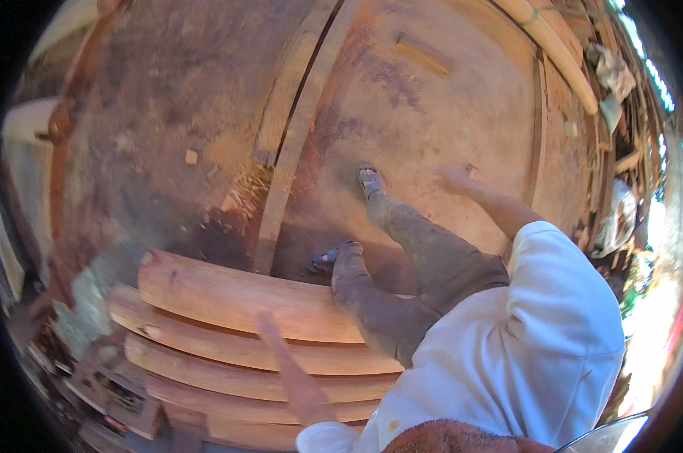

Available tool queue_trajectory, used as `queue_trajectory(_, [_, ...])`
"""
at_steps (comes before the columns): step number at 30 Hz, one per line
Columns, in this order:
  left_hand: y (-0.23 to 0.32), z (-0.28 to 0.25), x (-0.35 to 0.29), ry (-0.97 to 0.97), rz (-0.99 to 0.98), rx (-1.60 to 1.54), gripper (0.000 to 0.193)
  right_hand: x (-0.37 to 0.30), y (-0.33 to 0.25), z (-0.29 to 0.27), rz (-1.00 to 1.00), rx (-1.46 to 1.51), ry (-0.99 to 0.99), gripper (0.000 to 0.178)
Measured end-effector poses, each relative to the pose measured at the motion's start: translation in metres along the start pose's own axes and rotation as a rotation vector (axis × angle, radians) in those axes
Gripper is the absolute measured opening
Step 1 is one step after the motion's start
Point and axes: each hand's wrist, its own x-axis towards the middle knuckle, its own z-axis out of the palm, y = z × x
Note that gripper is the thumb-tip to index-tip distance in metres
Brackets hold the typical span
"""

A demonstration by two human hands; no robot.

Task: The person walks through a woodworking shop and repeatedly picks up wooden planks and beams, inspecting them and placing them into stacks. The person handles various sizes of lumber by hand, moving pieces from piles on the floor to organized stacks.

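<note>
My left hand [269, 330] hangs over a stack of long, pale wooden planks [206, 293] at the lower left. It is smeared by motion, so its fingers do not show clearly, nor whether it touches the wood. Off to the right, my right hand [455, 180] reaches out above the floor and is blurred too. A small brown piece [472, 171] shows right beside it; whether the hand holds this piece is unclear.
A long wooden beam [292, 162] runs along the brown floor [183, 83]. A short wood block [423, 54] lies farther off, and a small offcut [191, 157] at left. Poles [556, 49] and plastic bags [619, 215] line the right side.
</note>
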Motion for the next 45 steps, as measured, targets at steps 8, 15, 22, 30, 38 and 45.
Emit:
queue_trajectory(8, [0.106,0.077,-0.174,-0.373,-0.142,0.107,0.045,-0.187,0.097,0.044,0.211,0.279,0.041,0.030])
queue_trajectory(15, [0.250,0.117,-0.185,-0.563,-0.022,0.294,0.043,-0.263,0.051,0.176,0.527,1.673,0.100,0.033])
queue_trajectory(22, [0.382,0.205,-0.178,-0.540,0.112,0.374,0.042,-0.255,0.109,0.079,0.546,1.238,0.049,0.037])
queue_trajectory(30, [0.523,0.275,-0.168,-0.425,0.232,0.330,0.041,-0.232,0.218,-0.037,0.709,1.218,0.628,0.034])
queue_trajectory(38, [0.645,0.334,-0.152,-0.289,0.264,0.378,0.039,-0.172,0.237,-0.101,0.499,1.075,0.117,0.033])
queue_trajectory(45, [0.702,0.432,-0.180,-0.391,0.313,0.415,0.038,-0.135,0.314,-0.199,0.396,0.969,-0.112,0.035])
